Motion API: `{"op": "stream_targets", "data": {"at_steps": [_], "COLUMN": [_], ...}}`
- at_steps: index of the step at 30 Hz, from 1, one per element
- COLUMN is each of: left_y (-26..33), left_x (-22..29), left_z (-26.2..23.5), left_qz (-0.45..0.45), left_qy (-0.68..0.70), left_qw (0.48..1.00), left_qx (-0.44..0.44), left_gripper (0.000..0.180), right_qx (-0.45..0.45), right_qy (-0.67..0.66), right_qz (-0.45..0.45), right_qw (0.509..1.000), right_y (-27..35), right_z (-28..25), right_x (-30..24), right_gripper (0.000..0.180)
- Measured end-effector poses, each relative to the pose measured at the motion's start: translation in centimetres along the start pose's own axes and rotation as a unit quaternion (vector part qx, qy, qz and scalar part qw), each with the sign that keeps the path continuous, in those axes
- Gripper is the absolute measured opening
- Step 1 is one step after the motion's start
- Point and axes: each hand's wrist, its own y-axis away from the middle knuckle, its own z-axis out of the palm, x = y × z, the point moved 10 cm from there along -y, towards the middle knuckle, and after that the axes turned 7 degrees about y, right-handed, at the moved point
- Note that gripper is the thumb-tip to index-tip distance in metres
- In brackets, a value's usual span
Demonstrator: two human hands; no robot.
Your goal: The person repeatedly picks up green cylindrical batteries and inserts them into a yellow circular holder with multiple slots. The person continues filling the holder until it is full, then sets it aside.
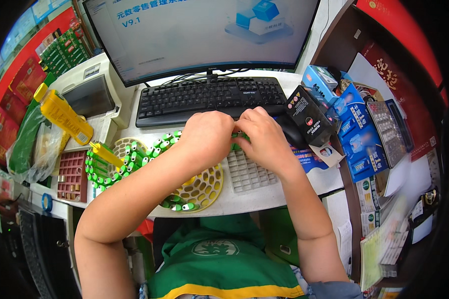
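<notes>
My left hand [207,135] and my right hand [261,142] meet over the desk, just in front of the black keyboard [209,99]. Both are closed, fingertips pinched together. Between them a bit of a small green piece [239,135] shows in my right fingers; what my left fingers grip is hidden behind the fist. Under my left forearm lie round yellow trays with oval holes [213,183]. Several small green pieces with white ends [134,154] stand around the rims. A yellow pointed stick [107,154] leans among them. Below my right hand sits a pale compartment tray [248,174].
A monitor [204,40] stands behind the keyboard. At left are a yellow bottle [65,114], a beige printer-like machine [92,92] and a dark red grid tray [71,174]. To the right are a mouse [290,130], a black box [309,117], blue boxes [356,134] and a calculator [388,132].
</notes>
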Motion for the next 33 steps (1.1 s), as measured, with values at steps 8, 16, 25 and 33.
{"op": "stream_targets", "data": {"at_steps": [8, 16, 25, 33], "left_y": [-0.4, 1.3, 10.3, 13.5], "left_x": [-0.7, 0.2, -0.6, -3.5], "left_z": [0.5, -4.5, -6.2, -4.2], "left_qz": [-0.004, 0.019, 0.030, -0.025], "left_qy": [0.025, 0.178, 0.251, 0.256], "left_qw": [1.000, 0.981, 0.963, 0.958], "left_qx": [-0.005, 0.075, 0.094, 0.126], "left_gripper": [0.010, 0.015, 0.018, 0.019], "right_qx": [-0.037, -0.002, -0.020, -0.053], "right_qy": [-0.029, -0.208, -0.318, -0.320], "right_qz": [-0.004, 0.088, 0.019, 0.007], "right_qw": [0.999, 0.974, 0.948, 0.946], "right_y": [-0.6, -0.8, 2.1, 3.0], "right_z": [0.8, -3.0, -1.8, 2.1], "right_x": [0.7, 1.0, -6.6, -8.8], "right_gripper": [0.013, 0.017, 0.017, 0.016]}}
